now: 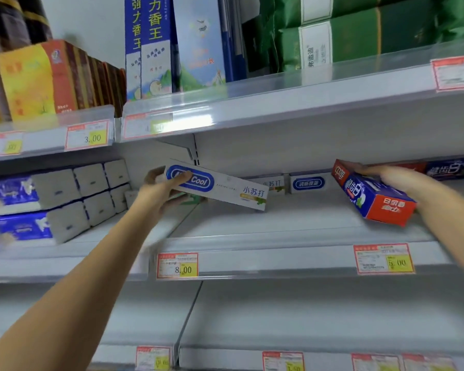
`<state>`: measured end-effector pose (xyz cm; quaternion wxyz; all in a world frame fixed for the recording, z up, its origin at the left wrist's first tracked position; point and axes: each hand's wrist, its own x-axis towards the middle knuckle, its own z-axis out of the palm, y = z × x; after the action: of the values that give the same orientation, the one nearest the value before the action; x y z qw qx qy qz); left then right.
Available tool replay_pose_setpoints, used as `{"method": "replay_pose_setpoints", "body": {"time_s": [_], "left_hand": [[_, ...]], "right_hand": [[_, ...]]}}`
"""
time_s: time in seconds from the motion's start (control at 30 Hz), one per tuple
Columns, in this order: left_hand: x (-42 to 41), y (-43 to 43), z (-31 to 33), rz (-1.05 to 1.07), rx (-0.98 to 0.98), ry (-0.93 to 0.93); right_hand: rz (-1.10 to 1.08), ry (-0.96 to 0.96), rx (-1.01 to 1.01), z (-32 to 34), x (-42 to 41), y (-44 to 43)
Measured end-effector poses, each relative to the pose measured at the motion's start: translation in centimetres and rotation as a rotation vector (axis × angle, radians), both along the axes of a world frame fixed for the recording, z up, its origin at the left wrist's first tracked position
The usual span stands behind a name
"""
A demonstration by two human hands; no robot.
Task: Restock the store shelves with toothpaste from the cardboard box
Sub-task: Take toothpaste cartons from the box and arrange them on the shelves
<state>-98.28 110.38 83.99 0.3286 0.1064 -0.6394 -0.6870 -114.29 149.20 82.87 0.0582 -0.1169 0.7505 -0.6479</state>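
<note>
My left hand (162, 192) grips one end of a long white toothpaste box (225, 188) with a blue oval logo, held tilted above the middle shelf (279, 231). My right hand (386, 176) holds a blue and red toothpaste box (370, 196) from above, slanted over the right part of the same shelf. More white toothpaste boxes (307, 183) stand at the back of the shelf, and blue and red ones (450, 168) lie at the far right. The cardboard box is out of view.
Blue and white tissue packs (65, 202) fill the middle shelf's left bay. The upper shelf carries yellow boxes (35, 79), blue cartons (156, 44) and green packs (359, 36). Price tags (177, 265) line the shelf edges. A lower shelf (306, 317) shows below.
</note>
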Motion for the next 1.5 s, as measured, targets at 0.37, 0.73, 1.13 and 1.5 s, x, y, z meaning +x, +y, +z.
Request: {"method": "replay_pose_setpoints", "body": {"time_s": [0.37,0.73,1.13,1.5], "left_hand": [[-5.5,-0.3,-0.7,0.015,-1.164,-0.539],[-11.3,3.7,0.2,-0.099,-1.654,-0.639],[-13.4,3.5,-0.6,-0.071,-1.593,-0.585],[-13.6,3.7,-0.6,-0.060,-1.568,-0.648]], "right_hand": [[-0.207,-0.131,-0.095,-0.6,2.7,-0.2],[-0.179,-0.136,-0.141,-0.5,2.2,-0.2],[-0.210,-0.097,-0.053,-0.3,1.7,-0.1],[-0.186,-0.117,-0.204,-0.1,1.6,0.0]]}}
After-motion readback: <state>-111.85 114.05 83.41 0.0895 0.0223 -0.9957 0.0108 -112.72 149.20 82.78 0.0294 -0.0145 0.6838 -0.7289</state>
